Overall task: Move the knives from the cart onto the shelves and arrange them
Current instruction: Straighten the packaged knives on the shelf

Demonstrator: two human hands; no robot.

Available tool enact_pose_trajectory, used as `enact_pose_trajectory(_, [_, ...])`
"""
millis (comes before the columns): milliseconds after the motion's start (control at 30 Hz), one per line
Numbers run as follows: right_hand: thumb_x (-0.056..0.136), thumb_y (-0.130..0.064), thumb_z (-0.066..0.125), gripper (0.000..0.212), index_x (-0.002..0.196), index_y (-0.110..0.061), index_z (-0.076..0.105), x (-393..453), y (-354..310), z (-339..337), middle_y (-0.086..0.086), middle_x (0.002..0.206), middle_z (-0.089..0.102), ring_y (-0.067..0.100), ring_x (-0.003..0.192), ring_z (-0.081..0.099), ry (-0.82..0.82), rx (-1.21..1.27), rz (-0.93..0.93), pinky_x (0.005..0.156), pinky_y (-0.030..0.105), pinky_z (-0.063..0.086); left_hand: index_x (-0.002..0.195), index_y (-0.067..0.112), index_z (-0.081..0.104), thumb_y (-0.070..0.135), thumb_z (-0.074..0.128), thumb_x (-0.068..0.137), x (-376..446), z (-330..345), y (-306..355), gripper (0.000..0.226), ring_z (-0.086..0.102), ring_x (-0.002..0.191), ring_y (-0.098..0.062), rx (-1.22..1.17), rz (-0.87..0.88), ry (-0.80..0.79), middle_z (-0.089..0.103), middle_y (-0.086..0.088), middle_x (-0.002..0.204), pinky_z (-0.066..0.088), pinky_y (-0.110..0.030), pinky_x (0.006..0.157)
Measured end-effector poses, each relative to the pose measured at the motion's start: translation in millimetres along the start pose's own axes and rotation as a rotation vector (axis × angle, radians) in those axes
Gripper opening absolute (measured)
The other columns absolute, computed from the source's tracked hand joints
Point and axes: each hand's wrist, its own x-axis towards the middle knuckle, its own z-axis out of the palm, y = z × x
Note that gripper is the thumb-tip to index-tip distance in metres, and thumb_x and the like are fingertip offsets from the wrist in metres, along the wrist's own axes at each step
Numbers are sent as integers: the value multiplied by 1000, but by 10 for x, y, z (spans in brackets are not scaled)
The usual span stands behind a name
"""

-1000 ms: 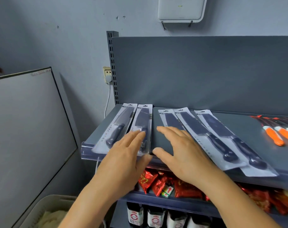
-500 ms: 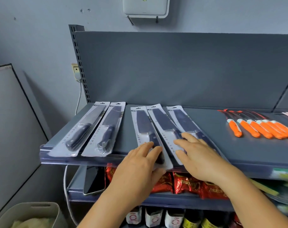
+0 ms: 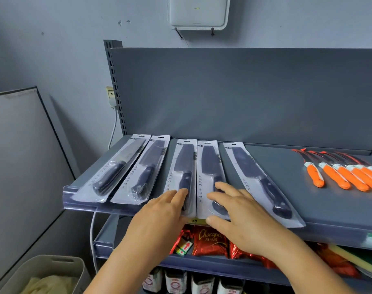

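Nearest the camera, two bare forearms are seen reaching up toward the top shelf [image 3: 287, 187], which serves as the landmark here. The left hand [image 3: 159, 217] is laid at the shelf's front edge with its fingers straight and close together, the fingertips resting on the lower end of the third knife pack [image 3: 182, 177] counted from the shelf's left end. The right hand [image 3: 242, 221] is laid flat over the lower end of the fourth knife pack [image 3: 210, 172], its fingers slightly spread and relaxed, its thumb stretched along the shelf's front edge; nothing is gripped by either hand.

Below the shelf, red snack packets [image 3: 210, 242] are stored on a lower level, and labelled bottles [image 3: 174, 283] are lined up beneath them. A beige bin [image 3: 53, 270] is placed on the floor to the lower left of the shelf.

On the shelf itself, five packaged dark-handled knives are laid handle-forward. The first knife pack [image 3: 115, 172] and second knife pack [image 3: 144, 170] are angled at the shelf's left end, touching or nearly touching. The third and fourth packs are set side by side, edges touching. The fifth knife pack [image 3: 261, 181] is angled just right of them. Orange-handled knives [image 3: 342, 175] are ranged at the shelf's right end, well apart from the packs.

Behind the shelf a grey back panel [image 3: 244, 92] is mounted, and above it a white box [image 3: 200, 12] is fixed to the wall.
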Motion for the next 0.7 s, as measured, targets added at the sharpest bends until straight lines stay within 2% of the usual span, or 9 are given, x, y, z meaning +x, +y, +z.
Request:
enact_pose_trajectory(533, [97,-44,45,54,147,-32,30,107,-12,28,-18,157,10,12,141,15,31,-9,-27,112,29,22,151,24,6,31,46,99,91,-11,-34,66,41,130,-13,110,-65,-94,32,8,147,40,-24,98])
enact_pose_trajectory(700, [96,-46,46,61,150,-34,20,30,19,-17,-20,156,9,8,142,16,67,27,-29,112,25,20,151,21,9,37,40,99,82,-122,70,62,28,138,-15,94,-73,-95,18,7,154,30,-25,107])
